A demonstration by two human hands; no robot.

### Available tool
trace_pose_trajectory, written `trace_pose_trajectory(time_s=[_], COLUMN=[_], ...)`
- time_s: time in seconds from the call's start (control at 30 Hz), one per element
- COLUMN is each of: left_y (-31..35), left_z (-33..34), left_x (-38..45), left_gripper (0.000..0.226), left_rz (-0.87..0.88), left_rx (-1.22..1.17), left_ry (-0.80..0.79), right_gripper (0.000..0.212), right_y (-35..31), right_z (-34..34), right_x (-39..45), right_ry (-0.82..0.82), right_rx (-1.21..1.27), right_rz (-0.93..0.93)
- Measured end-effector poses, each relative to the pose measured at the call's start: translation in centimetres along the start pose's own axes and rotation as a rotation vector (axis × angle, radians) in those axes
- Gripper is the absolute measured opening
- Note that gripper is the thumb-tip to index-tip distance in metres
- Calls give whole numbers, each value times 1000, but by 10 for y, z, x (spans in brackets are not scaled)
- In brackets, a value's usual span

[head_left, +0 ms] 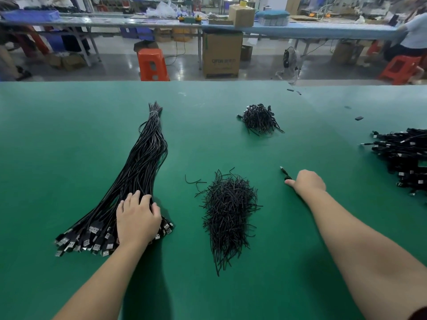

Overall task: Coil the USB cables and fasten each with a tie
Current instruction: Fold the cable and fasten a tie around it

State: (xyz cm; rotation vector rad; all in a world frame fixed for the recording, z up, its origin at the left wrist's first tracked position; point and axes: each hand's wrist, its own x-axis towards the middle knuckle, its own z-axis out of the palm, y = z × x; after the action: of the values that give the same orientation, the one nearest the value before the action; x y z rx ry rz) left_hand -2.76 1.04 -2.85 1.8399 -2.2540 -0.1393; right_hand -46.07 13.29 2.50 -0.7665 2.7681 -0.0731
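A long bundle of black USB cables (141, 162) lies on the green table (69, 125) at the left, bound at its far end, plugs fanned out toward me. My left hand (136, 218) rests on the bundle just above the plugs, fingers spread and curled into the cables. A heap of black twist ties (228, 211) lies in the middle. My right hand (307, 182) is to the right of it, fingers curled round a coiled black cable (285, 173) whose end sticks out to the left.
A smaller heap of black ties (260, 118) lies farther back. A pile of coiled, tied cables (402, 155) sits at the right edge. Small black bits (358, 118) lie near the far right. Beyond the table's far edge are orange stools and cardboard boxes.
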Motion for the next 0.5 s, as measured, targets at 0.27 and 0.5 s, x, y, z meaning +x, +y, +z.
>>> trace_pose_trajectory(time_s=[0.27, 0.5], left_y=[2, 0], left_z=[1, 3], left_x=[0, 3], left_gripper=[44, 43], left_rz=[-14, -24], left_rx=[2, -11], left_ry=[-11, -15], right_gripper=[41, 26], right_y=[-26, -134], right_z=[-15, -39], right_x=[-15, -120], right_ry=[320, 171], right_rx=[156, 233], right_rz=[-199, -713])
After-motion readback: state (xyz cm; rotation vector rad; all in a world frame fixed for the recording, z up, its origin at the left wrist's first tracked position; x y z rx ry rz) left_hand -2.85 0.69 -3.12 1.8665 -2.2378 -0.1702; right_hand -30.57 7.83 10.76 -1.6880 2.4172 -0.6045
